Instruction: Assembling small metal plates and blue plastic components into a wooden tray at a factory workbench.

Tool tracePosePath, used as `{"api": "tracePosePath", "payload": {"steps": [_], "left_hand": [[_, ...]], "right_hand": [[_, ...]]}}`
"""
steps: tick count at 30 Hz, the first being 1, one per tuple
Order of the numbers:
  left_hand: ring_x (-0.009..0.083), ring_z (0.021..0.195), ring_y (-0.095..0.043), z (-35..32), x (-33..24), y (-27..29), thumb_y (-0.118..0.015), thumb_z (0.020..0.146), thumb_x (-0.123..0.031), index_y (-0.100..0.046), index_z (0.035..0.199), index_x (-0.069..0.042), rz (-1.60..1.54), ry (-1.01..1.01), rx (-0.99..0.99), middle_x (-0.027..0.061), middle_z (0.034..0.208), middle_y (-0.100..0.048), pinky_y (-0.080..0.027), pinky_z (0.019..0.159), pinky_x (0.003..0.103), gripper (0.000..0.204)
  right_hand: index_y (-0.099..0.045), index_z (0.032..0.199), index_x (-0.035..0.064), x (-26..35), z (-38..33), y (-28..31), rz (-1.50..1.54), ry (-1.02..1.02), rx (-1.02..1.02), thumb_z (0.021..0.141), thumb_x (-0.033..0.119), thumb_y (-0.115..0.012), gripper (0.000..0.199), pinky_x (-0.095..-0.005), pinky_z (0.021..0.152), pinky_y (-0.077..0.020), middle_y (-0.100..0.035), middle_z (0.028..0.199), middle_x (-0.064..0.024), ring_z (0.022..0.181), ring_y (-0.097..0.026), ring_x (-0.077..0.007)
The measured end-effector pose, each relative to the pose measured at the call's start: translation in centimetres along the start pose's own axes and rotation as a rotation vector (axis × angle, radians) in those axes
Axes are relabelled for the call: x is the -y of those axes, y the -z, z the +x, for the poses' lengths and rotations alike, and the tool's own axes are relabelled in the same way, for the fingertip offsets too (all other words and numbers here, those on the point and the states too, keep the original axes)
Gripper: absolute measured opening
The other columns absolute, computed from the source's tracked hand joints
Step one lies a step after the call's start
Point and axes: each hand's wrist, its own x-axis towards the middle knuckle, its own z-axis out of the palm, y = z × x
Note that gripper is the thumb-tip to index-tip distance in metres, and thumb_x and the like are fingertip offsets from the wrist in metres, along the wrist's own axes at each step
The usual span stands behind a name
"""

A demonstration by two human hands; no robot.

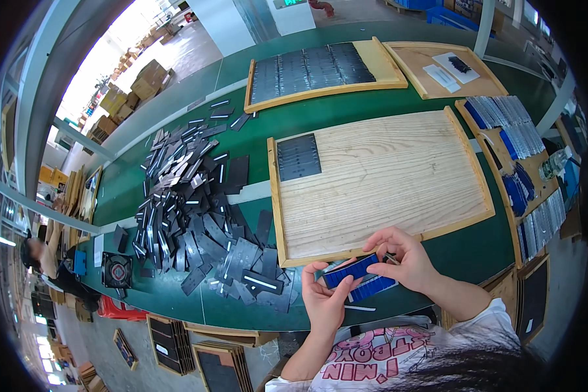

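At the near edge of the green table, my left hand pinches a blue segmented strip between thumb and fingers. The strip is tilted, its dark edge turned up. My right hand is closed at the strip's right end, its thumb close to it. Between those fingers shows a small dark, thin piece, too small to name. Below the held strip lies another blue strip, partly covered by it. Just beyond both hands is a wood-framed board with several dark strips laid in its far left corner.
A loose heap of black strips spreads to the left. Behind stands a framed tray filled with dark strips, beside a tray with papers. Stacked blue and silver strips sit at right. A small black fan is at far left.
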Motion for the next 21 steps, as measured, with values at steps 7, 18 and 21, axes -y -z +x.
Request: {"api": "tracePosePath", "payload": {"steps": [7,18,21], "left_hand": [[0.0353,0.112,-0.06,0.05,0.31,-0.09,-0.056,0.084,0.017,-0.034,0.115,-0.005,0.024,-0.005,-0.005,0.031,0.117,-0.055,-0.059,0.085,0.041,0.044],[0.038,0.116,-0.056,-0.34,0.55,0.44,-0.044,0.096,0.006,-0.032,0.122,-0.004,-0.156,0.053,0.08,0.0316,0.122,-0.051,-0.053,0.095,0.05,0.031],[0.0372,0.119,-0.054,-0.52,0.95,0.2,-0.037,0.099,0.002,-0.03,0.124,-0.004,-0.057,0.006,0.131,0.0291,0.125,-0.05,-0.051,0.097,0.051,0.027]], "right_hand": [[-0.053,0.11,0.0066,-0.11,-0.03,-0.29,-0.065,0.014,-0.064,0.075,-0.004,-0.075,0.043,-0.0172,0.063,-0.0423,-0.063,0.104,-0.0023,0.076,-0.055,-0.0027],[-0.055,0.109,0.0074,0.31,-0.12,-0.16,-0.162,0.075,-0.142,0.075,-0.002,-0.074,0.041,-0.017,0.056,-0.0413,-0.062,0.105,-0.0011,0.075,-0.052,-0.0028],[-0.056,0.111,0.0073,0.12,0.13,-0.16,-0.241,0.139,-0.149,0.072,0.002,-0.077,0.044,-0.0195,0.06,-0.0441,-0.063,0.105,-0.001,0.078,-0.053,-0.0054]]}}
